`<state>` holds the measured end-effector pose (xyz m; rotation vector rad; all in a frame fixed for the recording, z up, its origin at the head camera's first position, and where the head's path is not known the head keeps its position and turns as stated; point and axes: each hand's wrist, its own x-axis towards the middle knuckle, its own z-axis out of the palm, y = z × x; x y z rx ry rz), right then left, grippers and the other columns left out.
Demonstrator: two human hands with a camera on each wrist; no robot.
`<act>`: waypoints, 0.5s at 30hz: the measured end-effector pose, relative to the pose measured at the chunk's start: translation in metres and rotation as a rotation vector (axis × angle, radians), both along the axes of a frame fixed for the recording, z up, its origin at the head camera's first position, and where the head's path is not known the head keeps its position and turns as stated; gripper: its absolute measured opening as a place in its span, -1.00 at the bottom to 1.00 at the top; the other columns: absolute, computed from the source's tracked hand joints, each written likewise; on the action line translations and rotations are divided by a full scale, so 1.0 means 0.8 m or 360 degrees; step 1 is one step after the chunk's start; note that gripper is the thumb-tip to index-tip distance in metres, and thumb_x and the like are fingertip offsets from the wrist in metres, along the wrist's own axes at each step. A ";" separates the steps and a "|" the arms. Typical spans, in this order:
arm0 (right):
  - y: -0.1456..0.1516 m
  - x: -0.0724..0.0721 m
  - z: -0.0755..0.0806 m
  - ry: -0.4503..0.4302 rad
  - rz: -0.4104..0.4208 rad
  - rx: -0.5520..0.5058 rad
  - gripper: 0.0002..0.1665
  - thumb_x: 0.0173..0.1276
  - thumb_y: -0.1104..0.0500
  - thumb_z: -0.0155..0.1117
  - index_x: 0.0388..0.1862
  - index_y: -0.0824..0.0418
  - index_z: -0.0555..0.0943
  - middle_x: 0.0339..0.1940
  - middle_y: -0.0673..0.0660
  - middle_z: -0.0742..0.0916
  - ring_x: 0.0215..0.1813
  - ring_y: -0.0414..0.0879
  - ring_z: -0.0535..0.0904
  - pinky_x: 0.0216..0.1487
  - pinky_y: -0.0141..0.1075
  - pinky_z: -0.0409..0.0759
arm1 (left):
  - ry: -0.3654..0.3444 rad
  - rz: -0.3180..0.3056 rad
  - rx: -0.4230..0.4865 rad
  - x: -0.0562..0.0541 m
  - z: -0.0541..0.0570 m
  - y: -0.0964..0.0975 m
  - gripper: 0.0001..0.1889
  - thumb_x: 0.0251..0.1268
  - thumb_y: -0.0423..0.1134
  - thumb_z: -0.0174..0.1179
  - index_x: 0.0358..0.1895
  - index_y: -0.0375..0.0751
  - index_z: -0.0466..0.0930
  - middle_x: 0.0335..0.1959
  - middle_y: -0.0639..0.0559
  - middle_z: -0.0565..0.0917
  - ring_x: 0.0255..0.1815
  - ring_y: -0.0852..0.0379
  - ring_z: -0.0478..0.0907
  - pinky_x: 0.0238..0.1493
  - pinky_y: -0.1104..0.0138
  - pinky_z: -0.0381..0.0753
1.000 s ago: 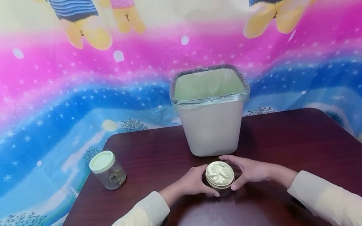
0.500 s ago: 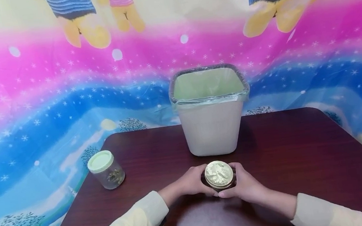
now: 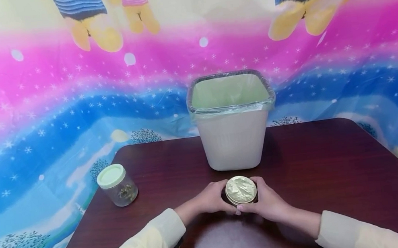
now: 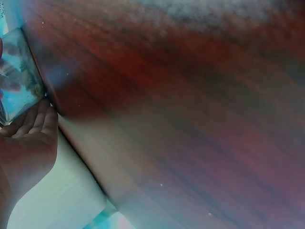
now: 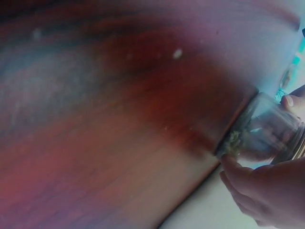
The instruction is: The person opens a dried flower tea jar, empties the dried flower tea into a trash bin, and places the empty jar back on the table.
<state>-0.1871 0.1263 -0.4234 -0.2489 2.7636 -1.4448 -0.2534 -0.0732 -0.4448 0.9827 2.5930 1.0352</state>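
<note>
A clear jar (image 5: 269, 129) with a wrinkled gold lid (image 3: 241, 189) stands upright on the dark wooden table. Some dried bits lie at its bottom, seen through the wall in the right wrist view. My left hand (image 3: 212, 198) grips its left side, thumb in front. From the right, my right hand (image 3: 271, 204) holds it too, the thumb at the front just under the lid's rim and the fingers round the far side. In the left wrist view the left hand's fingers (image 4: 35, 119) lie along the jar, whose lid is out of sight there.
Behind the jar stands a pale waste bin (image 3: 235, 140) lined with a thin plastic bag. A second clear jar (image 3: 120, 191) with a light green lid and dried bits inside is near the table's left edge. A printed cloth (image 3: 142, 65) hangs behind the table (image 3: 315, 156).
My right hand has turned and drawn in round the jar, its thumb sliding from the right side to the front and then slightly up. The left hand and the jar stay almost where they were.
</note>
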 end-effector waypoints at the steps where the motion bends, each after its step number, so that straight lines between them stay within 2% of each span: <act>1: 0.001 -0.001 0.000 0.0006 0.0013 -0.0010 0.05 -0.11 0.06 0.67 0.25 0.43 0.28 0.08 0.30 0.59 0.11 0.09 0.52 0.10 -0.04 0.45 | -0.0001 -0.0003 0.0001 0.000 0.000 0.000 -0.31 -0.30 -0.03 0.63 0.04 -0.03 0.55 -0.19 0.31 0.62 -0.14 0.38 0.52 -0.05 0.47 0.49; 6: 0.012 -0.008 -0.003 0.0034 0.0172 -0.0080 0.00 -0.07 0.11 0.64 0.26 0.41 0.29 0.10 0.25 0.59 0.14 0.07 0.51 0.14 -0.07 0.44 | -0.0010 0.0000 -0.0002 -0.001 0.001 0.000 -0.31 -0.31 -0.04 0.64 0.03 -0.04 0.55 -0.19 0.30 0.62 -0.15 0.38 0.53 -0.06 0.47 0.49; 15: 0.037 -0.029 -0.006 0.0057 0.0515 -0.0055 -0.06 0.02 0.04 0.59 0.29 0.32 0.31 0.12 0.18 0.58 0.15 0.05 0.49 0.15 -0.16 0.44 | 0.0002 0.0009 -0.0026 -0.001 0.000 0.001 -0.30 -0.32 0.01 0.64 0.02 -0.04 0.55 -0.21 0.31 0.62 -0.17 0.38 0.53 -0.07 0.47 0.49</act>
